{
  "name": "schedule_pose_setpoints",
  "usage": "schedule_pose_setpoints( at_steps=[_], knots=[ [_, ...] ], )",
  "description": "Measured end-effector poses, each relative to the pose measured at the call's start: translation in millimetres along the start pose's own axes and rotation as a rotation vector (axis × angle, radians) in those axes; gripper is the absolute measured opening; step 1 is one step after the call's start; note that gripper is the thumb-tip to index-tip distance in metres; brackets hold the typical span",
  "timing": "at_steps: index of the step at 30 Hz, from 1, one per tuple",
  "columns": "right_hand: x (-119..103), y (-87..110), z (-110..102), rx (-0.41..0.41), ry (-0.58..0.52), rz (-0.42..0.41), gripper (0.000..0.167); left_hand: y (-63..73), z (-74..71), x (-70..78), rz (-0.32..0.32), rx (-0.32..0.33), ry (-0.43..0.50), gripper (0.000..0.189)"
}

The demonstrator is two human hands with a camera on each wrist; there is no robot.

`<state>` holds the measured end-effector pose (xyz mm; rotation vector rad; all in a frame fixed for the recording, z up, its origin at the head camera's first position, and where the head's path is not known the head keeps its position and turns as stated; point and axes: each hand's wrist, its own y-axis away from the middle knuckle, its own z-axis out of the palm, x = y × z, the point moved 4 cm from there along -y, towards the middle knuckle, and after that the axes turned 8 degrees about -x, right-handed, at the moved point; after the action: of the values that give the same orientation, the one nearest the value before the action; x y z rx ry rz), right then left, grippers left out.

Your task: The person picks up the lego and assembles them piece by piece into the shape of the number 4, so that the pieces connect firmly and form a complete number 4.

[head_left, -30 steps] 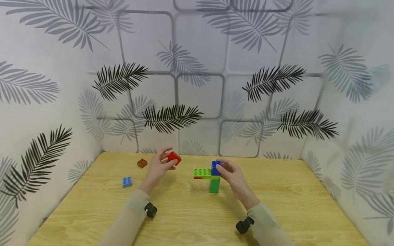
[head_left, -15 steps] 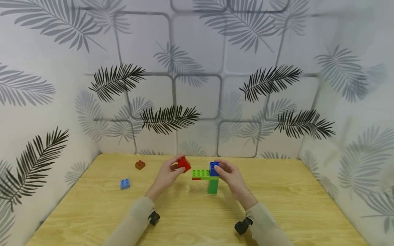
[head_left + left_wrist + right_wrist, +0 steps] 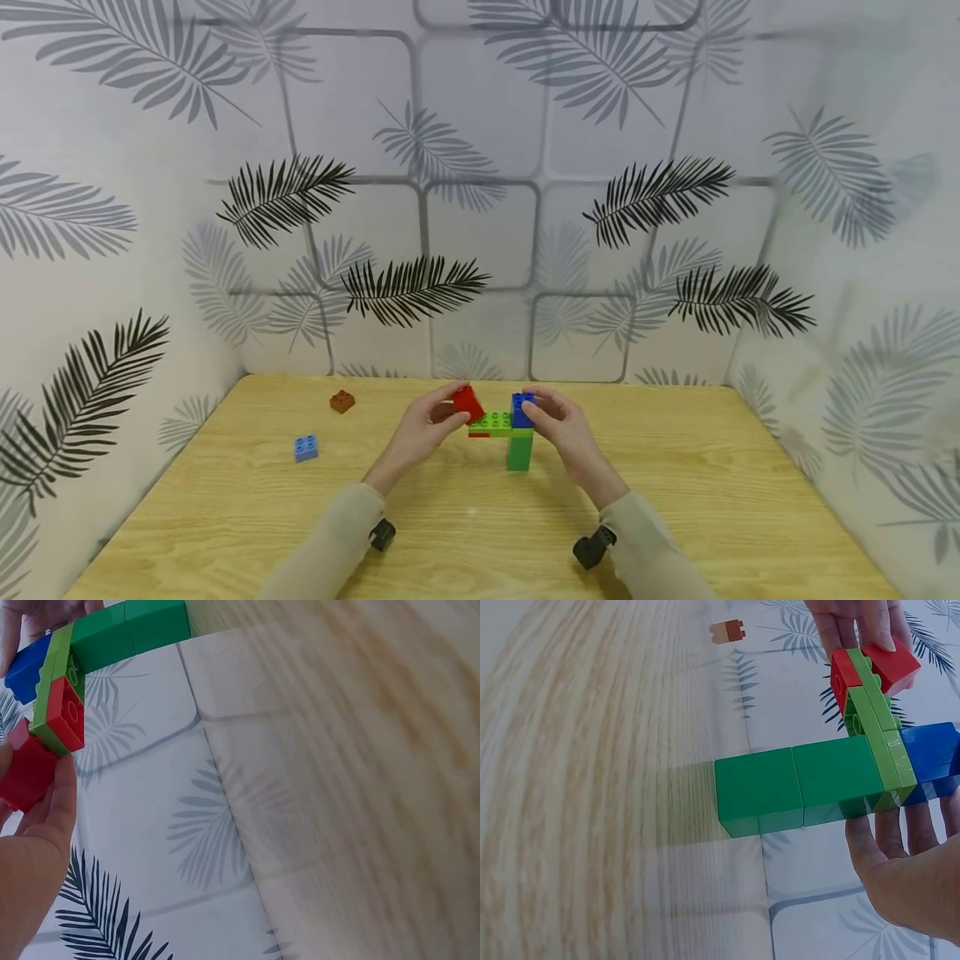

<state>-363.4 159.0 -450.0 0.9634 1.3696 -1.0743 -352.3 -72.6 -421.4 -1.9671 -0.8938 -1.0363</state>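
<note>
My left hand (image 3: 420, 427) pinches a red toy brick (image 3: 467, 402), tilted, at the left end of a long lime-green brick (image 3: 495, 421). In the left wrist view the held brick (image 3: 28, 769) meets or nearly meets that end; whether its studs engage cannot be seen. Two stacked green bricks (image 3: 799, 787) stand upright under the lime piece's right end. A second red brick (image 3: 66, 712) is fixed beneath the overhanging left end. On top, over the column, sits a dark blue brick (image 3: 522, 410), held between thumb and fingers of my right hand (image 3: 568, 429).
A brown brick (image 3: 342, 402) lies at the back left of the wooden table (image 3: 465, 533). Nearer, also on the left, is a light blue brick (image 3: 306, 448). Behind the table rises a leaf-patterned backdrop (image 3: 480, 225).
My left hand has carried the red brick rightward, from apart on the left to the lime-green brick's left end. The right hand has stayed at the blue brick.
</note>
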Motion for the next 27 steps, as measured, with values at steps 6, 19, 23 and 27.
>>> schedule_pose_setpoints(
  at_steps=[6, 19, 23, 27],
  knots=[
    [-1.1, -1.2, 0.4, -0.007, 0.005, -0.007, 0.052, -7.5, 1.8, -6.1, 0.048, -0.014, -0.058, 0.052],
    [-1.7, 1.4, 2.2, 0.006, 0.005, 0.014, 0.050, -8.6, 4.8, -1.4, 0.106, -0.083, -0.131, 0.047],
    [-1.7, 1.7, 2.4, 0.002, 0.002, 0.016, 0.049, -6.6, 5.6, -3.6, 0.106, -0.084, -0.143, 0.047],
    [-2.1, 2.5, 2.3, 0.001, 0.001, 0.008, 0.051, -5.4, 6.5, -5.6, 0.116, -0.086, -0.211, 0.053]
  ],
)
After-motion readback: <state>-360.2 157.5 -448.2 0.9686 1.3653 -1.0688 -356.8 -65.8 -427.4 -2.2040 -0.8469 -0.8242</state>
